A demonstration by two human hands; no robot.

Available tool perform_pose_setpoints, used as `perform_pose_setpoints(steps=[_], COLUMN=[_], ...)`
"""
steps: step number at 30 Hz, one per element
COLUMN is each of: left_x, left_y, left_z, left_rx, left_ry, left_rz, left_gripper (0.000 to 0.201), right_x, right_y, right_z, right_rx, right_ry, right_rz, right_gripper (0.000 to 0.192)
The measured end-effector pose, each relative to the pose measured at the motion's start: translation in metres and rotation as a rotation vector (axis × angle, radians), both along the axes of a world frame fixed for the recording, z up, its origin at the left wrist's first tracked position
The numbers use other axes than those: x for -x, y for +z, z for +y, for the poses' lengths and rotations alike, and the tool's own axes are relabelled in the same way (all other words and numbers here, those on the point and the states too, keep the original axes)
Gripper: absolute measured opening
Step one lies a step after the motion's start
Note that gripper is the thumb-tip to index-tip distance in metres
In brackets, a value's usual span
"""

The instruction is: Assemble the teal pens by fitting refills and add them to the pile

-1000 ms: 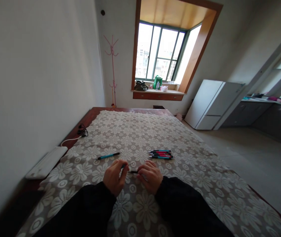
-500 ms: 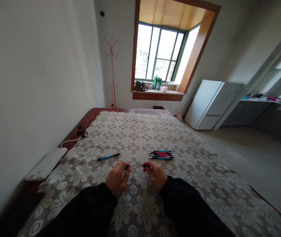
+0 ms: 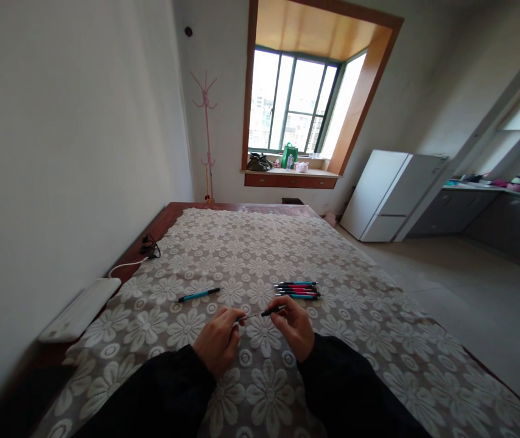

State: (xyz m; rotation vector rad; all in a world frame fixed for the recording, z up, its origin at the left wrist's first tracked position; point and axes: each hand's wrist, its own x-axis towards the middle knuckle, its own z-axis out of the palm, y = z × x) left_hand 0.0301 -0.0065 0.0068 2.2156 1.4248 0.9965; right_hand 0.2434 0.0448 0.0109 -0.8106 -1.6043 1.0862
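Observation:
My left hand (image 3: 220,338) is closed, fingertips pinching a slim pen part, mostly hidden, from which a thin rod (image 3: 253,315) points right. Across from it, my right hand (image 3: 295,328) pinches a short black pen part (image 3: 267,312) between thumb and fingers. The rod's tip lies close to this black piece; I cannot tell whether they touch. A teal and black pen (image 3: 199,295) lies beyond my left hand. Just past my right hand, several teal and red pens (image 3: 296,288) lie side by side on the patterned tablecloth (image 3: 267,389).
A white box-like device (image 3: 80,310) with a cable sits at the table's left edge, near black cords (image 3: 150,246). Beyond the table are a pink coat stand (image 3: 207,121), a window sill with bags, and a white fridge (image 3: 383,194) to the right.
My right hand has turned, its fingers lifted, so more of the black part shows. The thin rod at my left fingertips is seen more clearly. The view has shifted slightly.

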Motion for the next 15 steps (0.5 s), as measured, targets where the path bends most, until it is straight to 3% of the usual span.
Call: perform_pose_setpoints(steps=[15], left_x=[0.0018], left_y=[-0.0034], left_z=[0.0003], left_rx=[0.034], left_ry=[-0.066], left_rz=[0.014], left_gripper=[0.047], right_x=[0.0029], right_y=[-0.0002], right_z=[-0.0003], right_rx=[0.001], right_ry=[0.051], right_rz=[-0.052], right_gripper=[0.011])
